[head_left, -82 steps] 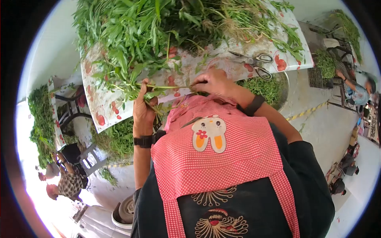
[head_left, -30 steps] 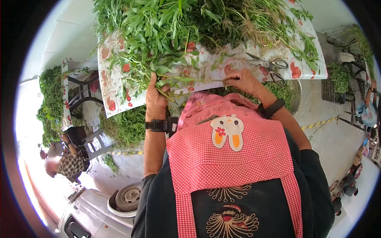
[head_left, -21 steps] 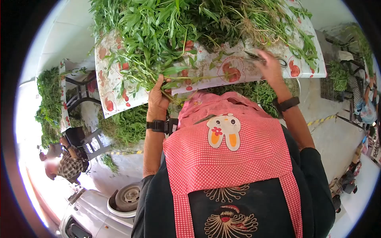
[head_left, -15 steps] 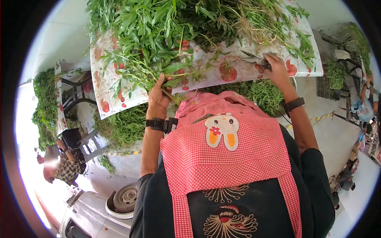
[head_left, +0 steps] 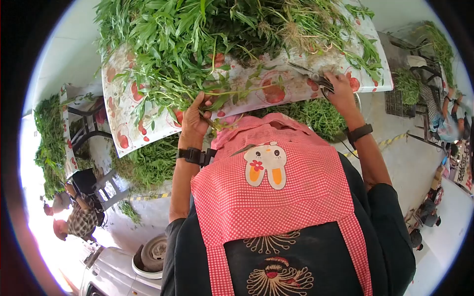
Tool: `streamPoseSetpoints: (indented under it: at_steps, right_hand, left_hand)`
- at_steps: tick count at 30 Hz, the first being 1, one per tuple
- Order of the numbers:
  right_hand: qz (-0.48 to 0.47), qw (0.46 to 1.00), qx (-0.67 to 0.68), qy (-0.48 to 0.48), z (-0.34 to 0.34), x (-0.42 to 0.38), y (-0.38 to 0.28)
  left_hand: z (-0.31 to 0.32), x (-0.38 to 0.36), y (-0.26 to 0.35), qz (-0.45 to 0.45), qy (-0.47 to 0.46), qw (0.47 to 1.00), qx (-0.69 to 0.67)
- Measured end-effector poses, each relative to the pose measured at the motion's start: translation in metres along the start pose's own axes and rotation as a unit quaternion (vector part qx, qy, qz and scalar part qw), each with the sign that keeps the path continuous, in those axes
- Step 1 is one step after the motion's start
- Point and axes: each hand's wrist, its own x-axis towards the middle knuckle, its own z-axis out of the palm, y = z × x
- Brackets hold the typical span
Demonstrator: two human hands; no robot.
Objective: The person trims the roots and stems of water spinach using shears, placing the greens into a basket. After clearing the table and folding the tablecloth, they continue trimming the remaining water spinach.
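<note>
My left hand [head_left: 196, 118] is closed round the lower stems of a bunch of leafy green plants [head_left: 185, 96] at the near edge of the table. One long stem reaches from this bunch to the right across the tablecloth [head_left: 237, 101], which is white with red fruit prints. My right hand [head_left: 339, 89] grips a pair of scissors [head_left: 311, 74] by the handles, blades pointing up and left over the cloth. Beyond both hands lies a big heap of greens [head_left: 197, 29], with pale roots [head_left: 301, 34] showing on its right side.
More cut greens lie below the table edge, at left [head_left: 148, 160] and right [head_left: 323, 118]. A dark crate [head_left: 397, 101] stands to the right. A person in a checked shirt [head_left: 81, 219] is at the far left, near a grey plastic stool [head_left: 111, 190]. A parked vehicle [head_left: 121, 266] is at lower left.
The whole view has shifted slightly. My right hand has turned a little, so the scissors show more clearly. My left hand keeps its hold on the stems.
</note>
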Motion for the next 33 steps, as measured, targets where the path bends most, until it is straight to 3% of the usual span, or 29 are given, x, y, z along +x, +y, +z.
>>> streamPoseSetpoints:
  at_steps: [2, 5, 9, 11, 12, 14, 15, 16, 18, 20, 23, 24, 26, 33]
  right_hand:
    - [0.014, 0.996, -0.089, -0.012, 0.003, -0.004, -0.004]
    - [0.016, 0.993, -0.118, -0.01, 0.005, -0.007, -0.001]
    - [0.054, 0.995, -0.078, -0.029, -0.006, -0.008, 0.001]
    - [0.049, 0.983, 0.167, -0.056, -0.007, -0.012, 0.01]
    - [0.045, 0.983, 0.167, -0.059, -0.008, -0.014, 0.005]
    - [0.167, 0.934, 0.305, -0.081, -0.015, -0.025, -0.011]
    - [0.182, 0.884, 0.425, -0.066, -0.014, -0.033, -0.027]
    - [0.182, 0.885, 0.424, -0.069, -0.023, -0.036, -0.048]
    - [0.186, 0.755, 0.576, -0.253, -0.053, -0.034, -0.099]
    - [0.103, 0.765, 0.523, -0.361, -0.055, -0.025, -0.142]
    - [0.098, 0.774, 0.471, -0.411, -0.036, -0.013, -0.159]
    - [0.099, 0.775, 0.471, -0.41, -0.033, -0.013, -0.162]
    - [0.199, 0.708, 0.565, -0.375, -0.03, -0.013, -0.166]
    - [0.229, 0.691, 0.553, -0.405, -0.022, -0.002, -0.183]
  left_hand:
    - [0.005, -0.002, 0.001, -0.003, -0.013, 1.0, 0.0]
    - [0.01, 0.0, 0.0, -0.01, -0.032, 0.999, -0.006]
    - [0.015, 0.003, -0.004, -0.03, -0.03, 0.999, -0.022]
    - [0.018, 0.004, -0.005, -0.033, -0.031, 0.997, -0.056]
    - [0.017, 0.008, -0.006, -0.031, -0.028, 0.997, -0.059]
    - [0.014, 0.016, -0.011, -0.013, 0.006, 0.995, -0.095]
    - [0.016, 0.015, -0.011, -0.018, 0.017, 0.995, -0.102]
    - [0.018, 0.015, -0.012, -0.019, 0.019, 0.994, -0.104]
    - [0.022, 0.015, -0.012, -0.011, 0.017, 0.997, -0.08]
    - [0.027, 0.014, -0.012, -0.015, 0.014, 0.996, -0.081]
    - [0.029, 0.013, -0.01, -0.021, 0.01, 0.996, -0.081]
    - [0.031, 0.013, -0.011, -0.024, 0.006, 0.996, -0.082]
    - [0.034, 0.012, -0.012, -0.021, 0.007, 0.997, -0.068]
    - [0.041, 0.002, -0.01, -0.024, 0.013, 0.999, -0.047]
